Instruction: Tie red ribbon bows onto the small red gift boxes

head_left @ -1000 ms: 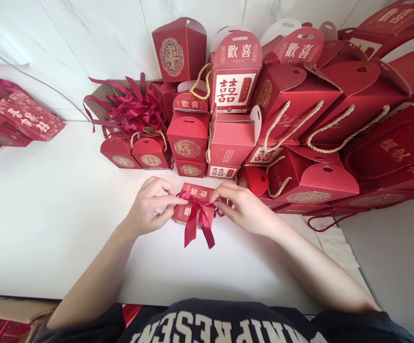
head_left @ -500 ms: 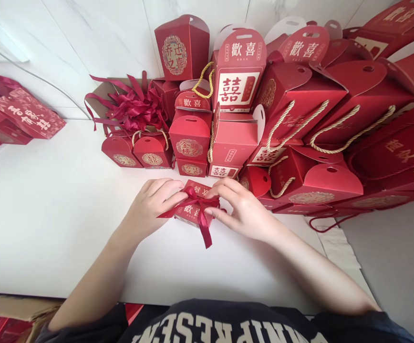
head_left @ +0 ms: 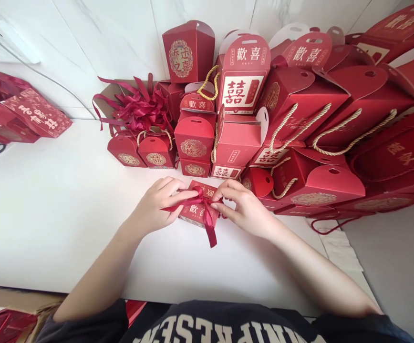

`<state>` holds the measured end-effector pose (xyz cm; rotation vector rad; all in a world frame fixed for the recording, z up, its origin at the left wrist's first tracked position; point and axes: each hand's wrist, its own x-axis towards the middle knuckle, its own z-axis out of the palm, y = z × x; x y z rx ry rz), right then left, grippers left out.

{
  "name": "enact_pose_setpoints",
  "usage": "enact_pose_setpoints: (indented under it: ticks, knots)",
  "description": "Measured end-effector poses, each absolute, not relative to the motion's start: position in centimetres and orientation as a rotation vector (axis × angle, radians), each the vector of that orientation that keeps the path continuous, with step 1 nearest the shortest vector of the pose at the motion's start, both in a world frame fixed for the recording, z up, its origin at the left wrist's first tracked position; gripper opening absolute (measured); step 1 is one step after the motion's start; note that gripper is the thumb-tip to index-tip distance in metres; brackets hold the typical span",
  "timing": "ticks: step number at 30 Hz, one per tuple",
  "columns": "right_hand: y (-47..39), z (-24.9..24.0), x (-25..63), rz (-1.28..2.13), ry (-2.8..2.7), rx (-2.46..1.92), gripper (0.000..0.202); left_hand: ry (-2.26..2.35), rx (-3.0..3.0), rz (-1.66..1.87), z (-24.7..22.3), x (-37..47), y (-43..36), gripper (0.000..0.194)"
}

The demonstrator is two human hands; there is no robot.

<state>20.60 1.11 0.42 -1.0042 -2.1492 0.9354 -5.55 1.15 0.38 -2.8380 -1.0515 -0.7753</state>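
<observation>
A small red gift box (head_left: 194,220) with pale lettering sits on the white table in front of me. Dark red ribbon (head_left: 210,227) crosses its top in a bow, one tail hanging over the near side. At the box's left side my left hand (head_left: 162,205) pinches the ribbon's left part between fingers and thumb. My right hand (head_left: 241,207) is at the right side, thumb and fingertips closed on the bow's right loop. The fingers partly cover the box's left and right edges.
Red gift boxes (head_left: 321,178) with rope handles are stacked along the back and right. A carton (head_left: 104,102) of loose ribbons stands behind small boxes. More red boxes (head_left: 37,112) lie at the far left of the white table (head_left: 49,214). An open carton (head_left: 17,297) is at lower left.
The view has shifted slightly. My left fingers have moved inward onto the ribbon near the bow, and my right fingers have closed from a looser pose onto its right loop.
</observation>
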Motion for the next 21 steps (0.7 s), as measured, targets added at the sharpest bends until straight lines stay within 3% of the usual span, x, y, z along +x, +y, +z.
enact_pose_setpoints:
  ticks: [7, 11, 16, 21]
  knots:
    - [1.8, 0.4, 20.9, 1.134, -2.020, -1.013, 0.020, -1.061, -2.923, -0.726, 0.7, -5.3, 1.0, 0.038]
    - [2.2, 0.0, 21.2, 1.272, -1.925, -0.993, 0.018, -1.093, -2.929, -0.613, 1.2, -5.1, 1.5, 0.038]
    - [2.4, 0.0, 21.2, 1.398, -1.841, -0.959, 0.021, -1.078, -2.890, -0.493, 2.5, -4.6, 2.2, 0.017]
    - [2.6, -0.4, 21.3, 1.039, -1.990, -1.060, 0.017, -1.147, -3.205, -0.634, 2.6, -4.1, 3.2, 0.011]
